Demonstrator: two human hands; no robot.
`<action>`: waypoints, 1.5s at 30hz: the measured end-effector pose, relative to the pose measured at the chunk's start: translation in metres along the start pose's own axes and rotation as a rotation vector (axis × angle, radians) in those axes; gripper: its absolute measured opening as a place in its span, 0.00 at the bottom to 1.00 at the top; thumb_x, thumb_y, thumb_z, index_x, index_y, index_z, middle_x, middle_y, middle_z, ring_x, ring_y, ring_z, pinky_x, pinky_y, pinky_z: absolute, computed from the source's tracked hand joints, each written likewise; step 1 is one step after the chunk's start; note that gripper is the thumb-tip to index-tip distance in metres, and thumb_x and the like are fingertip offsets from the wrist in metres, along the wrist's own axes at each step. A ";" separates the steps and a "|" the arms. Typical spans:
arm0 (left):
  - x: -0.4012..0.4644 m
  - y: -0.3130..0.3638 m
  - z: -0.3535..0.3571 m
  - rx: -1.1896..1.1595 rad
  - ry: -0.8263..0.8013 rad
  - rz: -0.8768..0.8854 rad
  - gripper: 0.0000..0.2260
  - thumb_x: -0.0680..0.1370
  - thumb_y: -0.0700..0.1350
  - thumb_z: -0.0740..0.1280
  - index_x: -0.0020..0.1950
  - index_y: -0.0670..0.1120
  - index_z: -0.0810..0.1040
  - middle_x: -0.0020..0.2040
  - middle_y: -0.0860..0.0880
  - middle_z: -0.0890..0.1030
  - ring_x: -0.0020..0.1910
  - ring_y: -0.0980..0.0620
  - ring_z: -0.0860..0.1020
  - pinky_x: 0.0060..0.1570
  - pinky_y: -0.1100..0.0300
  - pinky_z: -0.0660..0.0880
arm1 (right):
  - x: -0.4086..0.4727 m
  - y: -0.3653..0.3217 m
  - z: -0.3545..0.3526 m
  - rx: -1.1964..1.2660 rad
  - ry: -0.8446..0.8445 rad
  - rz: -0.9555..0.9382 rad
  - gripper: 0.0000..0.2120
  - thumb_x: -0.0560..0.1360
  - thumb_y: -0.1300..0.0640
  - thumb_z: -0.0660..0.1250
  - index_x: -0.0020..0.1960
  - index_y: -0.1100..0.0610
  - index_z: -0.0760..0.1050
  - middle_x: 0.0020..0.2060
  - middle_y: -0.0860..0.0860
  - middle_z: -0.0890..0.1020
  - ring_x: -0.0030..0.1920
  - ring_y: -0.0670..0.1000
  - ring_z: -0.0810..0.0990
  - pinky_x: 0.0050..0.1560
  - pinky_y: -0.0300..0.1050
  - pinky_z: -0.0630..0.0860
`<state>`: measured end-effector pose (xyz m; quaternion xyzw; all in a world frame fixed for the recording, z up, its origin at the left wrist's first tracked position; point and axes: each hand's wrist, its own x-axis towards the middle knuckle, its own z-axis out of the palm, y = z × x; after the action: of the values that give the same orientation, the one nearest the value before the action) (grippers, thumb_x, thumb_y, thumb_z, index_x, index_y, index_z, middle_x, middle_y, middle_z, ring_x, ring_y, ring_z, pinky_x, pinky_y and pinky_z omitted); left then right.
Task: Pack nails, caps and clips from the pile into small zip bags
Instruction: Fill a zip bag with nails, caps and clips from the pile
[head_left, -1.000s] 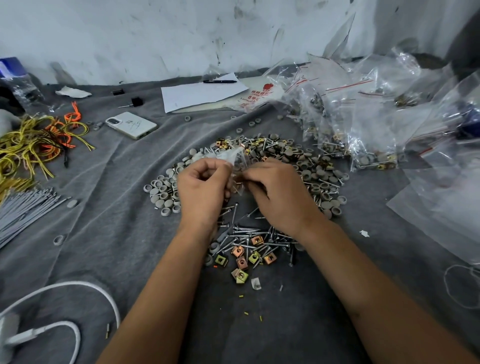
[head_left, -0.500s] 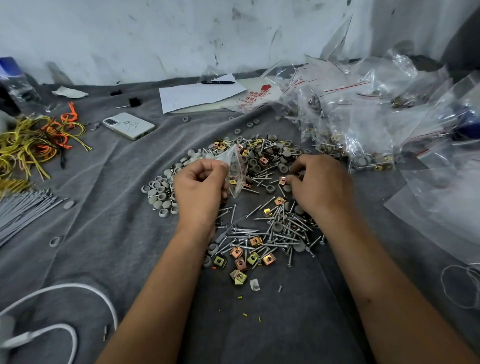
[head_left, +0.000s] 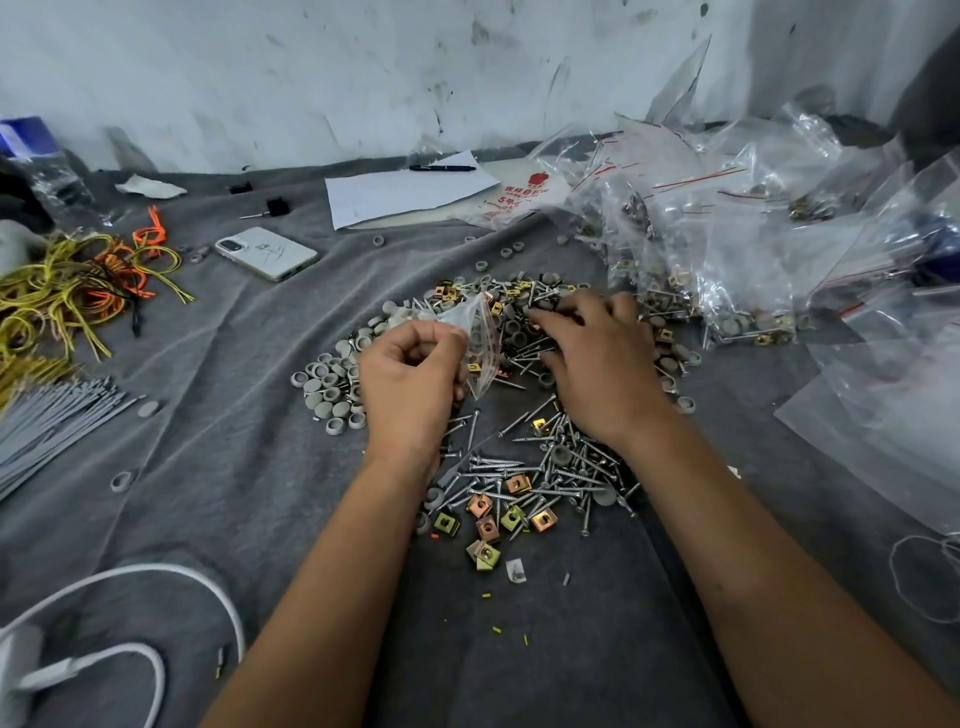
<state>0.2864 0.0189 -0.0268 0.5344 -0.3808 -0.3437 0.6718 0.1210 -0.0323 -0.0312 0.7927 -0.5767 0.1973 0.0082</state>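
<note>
Nails (head_left: 524, 475), caps (head_left: 324, 382) and clips (head_left: 491, 517) lie mixed in one pile (head_left: 519, 395) on the grey cloth (head_left: 218, 415), spread between and beyond our two hands.

From the head view, our left hand (head_left: 410, 384) sits at the pile's left side, its grip curled and pinching the rim of one small zip bag (head_left: 480, 340), which hangs open with its red seal line showing. We see something small and yellow inside it, but the plastic blurs what it is. Our right hand (head_left: 597, 364) reaches into the far part of the pile; its fingertips (head_left: 545, 317) are bent down among the pieces, and we cannot tell whether they hold anything. Both hands hide the pile's middle.

We count about eight clips in the near cluster; nails and caps are too many and too tangled to count. A heap of filled bags (head_left: 701, 270) rises at the right, its number unclear and its edge cut off. Further back we count one phone (head_left: 267, 253), one sheet of paper (head_left: 405, 192) and one pen (head_left: 441, 168). Yellow and orange wires (head_left: 67, 291), grey strips (head_left: 47, 431) and a white cable (head_left: 130, 587) run off the left edge.
</note>
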 end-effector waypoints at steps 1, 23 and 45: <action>0.000 0.000 0.000 0.000 -0.001 0.001 0.10 0.78 0.33 0.69 0.39 0.44 0.82 0.28 0.48 0.77 0.26 0.54 0.72 0.26 0.62 0.71 | 0.002 -0.001 0.002 -0.020 -0.030 -0.021 0.26 0.82 0.53 0.66 0.78 0.45 0.66 0.75 0.50 0.67 0.72 0.61 0.61 0.70 0.63 0.66; 0.004 -0.001 -0.003 -0.001 0.020 -0.002 0.06 0.78 0.34 0.70 0.42 0.41 0.82 0.29 0.48 0.78 0.27 0.53 0.73 0.27 0.62 0.71 | -0.002 0.005 -0.007 0.372 0.226 0.098 0.05 0.75 0.59 0.76 0.48 0.56 0.81 0.45 0.50 0.83 0.49 0.52 0.80 0.52 0.51 0.80; 0.003 0.000 -0.001 0.020 0.028 0.000 0.07 0.78 0.33 0.69 0.42 0.41 0.82 0.28 0.49 0.78 0.26 0.54 0.73 0.26 0.62 0.71 | -0.012 -0.006 -0.013 0.243 -0.102 -0.176 0.06 0.75 0.52 0.76 0.51 0.52 0.84 0.48 0.47 0.78 0.54 0.49 0.75 0.55 0.45 0.73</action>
<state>0.2889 0.0170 -0.0268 0.5456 -0.3748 -0.3324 0.6718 0.1195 -0.0163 -0.0220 0.8443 -0.4765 0.2238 -0.0998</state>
